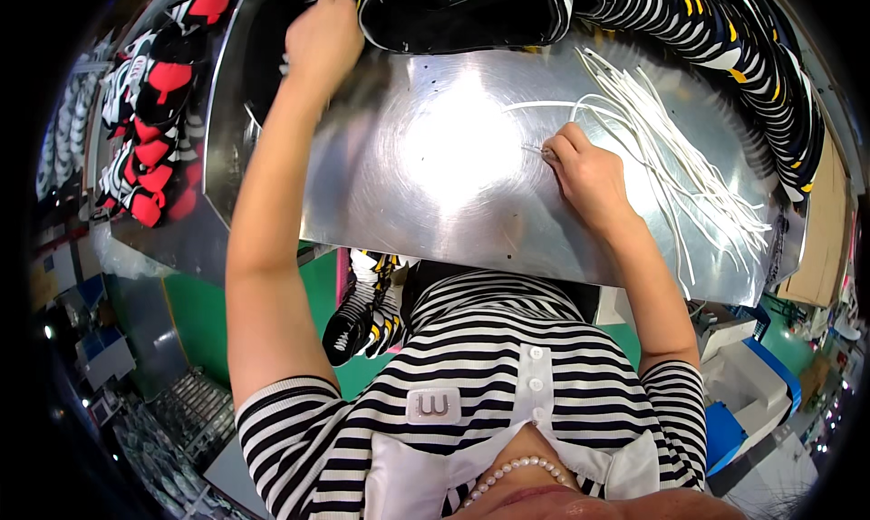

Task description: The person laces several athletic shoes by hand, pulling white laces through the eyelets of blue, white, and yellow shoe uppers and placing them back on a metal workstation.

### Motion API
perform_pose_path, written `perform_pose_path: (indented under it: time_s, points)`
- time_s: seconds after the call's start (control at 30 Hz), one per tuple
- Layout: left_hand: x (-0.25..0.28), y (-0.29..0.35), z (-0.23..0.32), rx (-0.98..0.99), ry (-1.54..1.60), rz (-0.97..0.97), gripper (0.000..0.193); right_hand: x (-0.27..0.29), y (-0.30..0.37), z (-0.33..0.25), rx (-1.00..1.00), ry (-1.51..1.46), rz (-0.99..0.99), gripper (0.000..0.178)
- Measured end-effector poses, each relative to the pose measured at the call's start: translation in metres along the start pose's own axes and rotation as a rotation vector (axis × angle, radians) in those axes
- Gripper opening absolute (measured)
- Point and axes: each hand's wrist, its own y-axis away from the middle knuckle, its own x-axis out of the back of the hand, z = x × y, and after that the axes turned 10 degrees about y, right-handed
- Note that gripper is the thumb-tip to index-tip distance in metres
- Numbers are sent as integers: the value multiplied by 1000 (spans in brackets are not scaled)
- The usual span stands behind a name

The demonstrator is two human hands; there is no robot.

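My left hand (322, 38) reaches to the far left of the shiny metal table (426, 184) and grips a black shoe upper (272, 58). My right hand (584, 175) rests on the table at the right and pinches the end of a white shoelace (544, 107). A loose bundle of white shoelaces (680, 171) lies spread just right of that hand. A large black shoe upper (462, 12) lies at the far edge between the two hands.
A long row of black, white and yellow shoe uppers (752, 58) curves along the table's far right. Red and black uppers (154, 130) are stacked on a surface at the left. More uppers (367, 311) hang under the table's near edge. Blue bins (752, 384) stand at the lower right.
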Motion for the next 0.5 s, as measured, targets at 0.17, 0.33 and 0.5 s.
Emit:
perform_pose_path:
  time_s: [0.17, 0.33, 0.5]
  points:
    - [-73, -77, -104, -73, -66, 184, 41, 6, -12, -9, 21, -114, 7, 16]
    - [-43, -14, -58, -75, 613, 292, 42, 37, 3, -51, 13, -597, -19, 21]
    - [-45, 14, 0, 281, 934, 193, 45, 91, -3, -97, 393, -1544, -353, 11]
